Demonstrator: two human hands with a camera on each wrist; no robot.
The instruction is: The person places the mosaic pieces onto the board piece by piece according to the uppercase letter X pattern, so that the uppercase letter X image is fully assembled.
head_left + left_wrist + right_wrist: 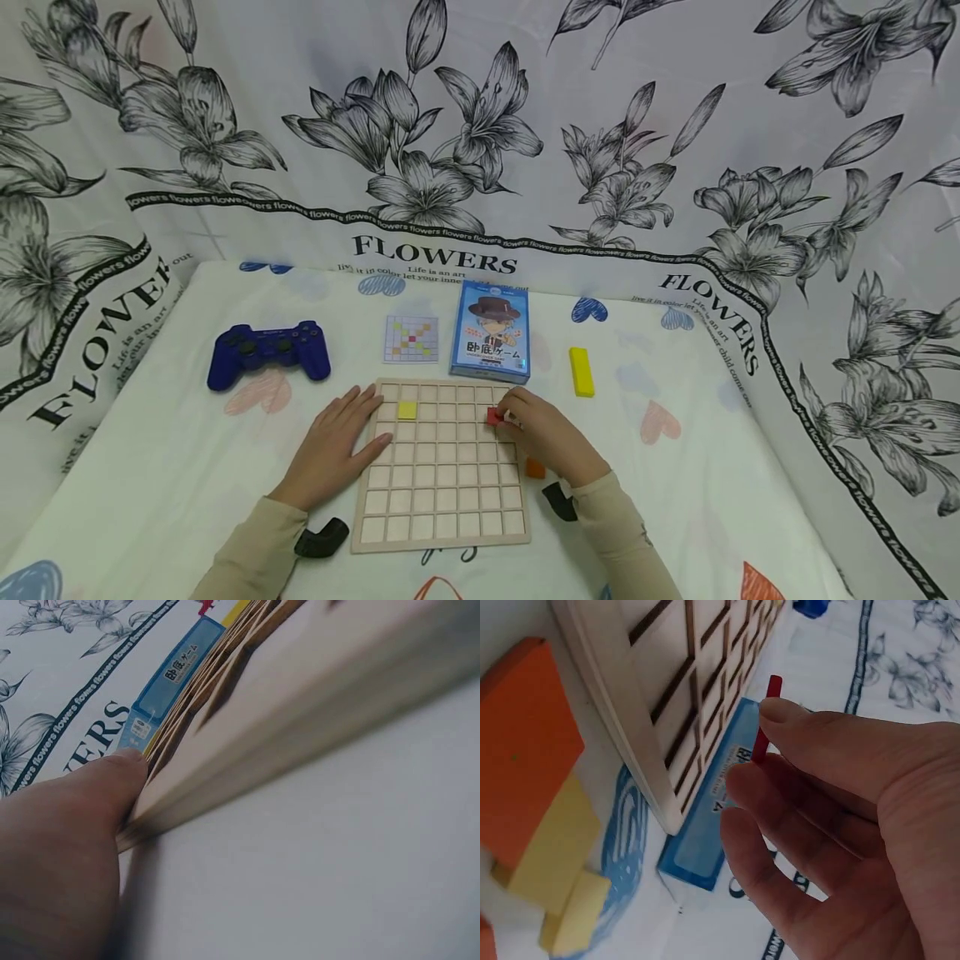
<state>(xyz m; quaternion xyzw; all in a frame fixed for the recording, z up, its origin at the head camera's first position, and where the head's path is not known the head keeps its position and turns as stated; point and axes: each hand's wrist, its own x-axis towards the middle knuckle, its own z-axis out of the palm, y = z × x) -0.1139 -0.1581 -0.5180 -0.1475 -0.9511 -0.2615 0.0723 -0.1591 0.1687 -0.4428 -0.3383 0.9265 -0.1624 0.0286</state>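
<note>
A wooden grid board [438, 547] lies in the middle of the head view. My left hand [330, 446] rests at its left edge with fingers extended; the left wrist view shows the thumb against the frame. Over the upper right squares, my right hand [551, 433] pinches a thin red square tile [775, 688] between thumb and fingertips. In the right wrist view the tile is held on edge, in front of the board. A yellow tile [407, 410] sits in a square near the upper left corner.
Beyond the board are a blue game box [491, 333] and a printed grid card [411, 339]. A blue game controller [270, 354] lies left, a yellow block [581, 372] right. Orange pieces [535, 468] lie beside the board's right edge, under my right forearm.
</note>
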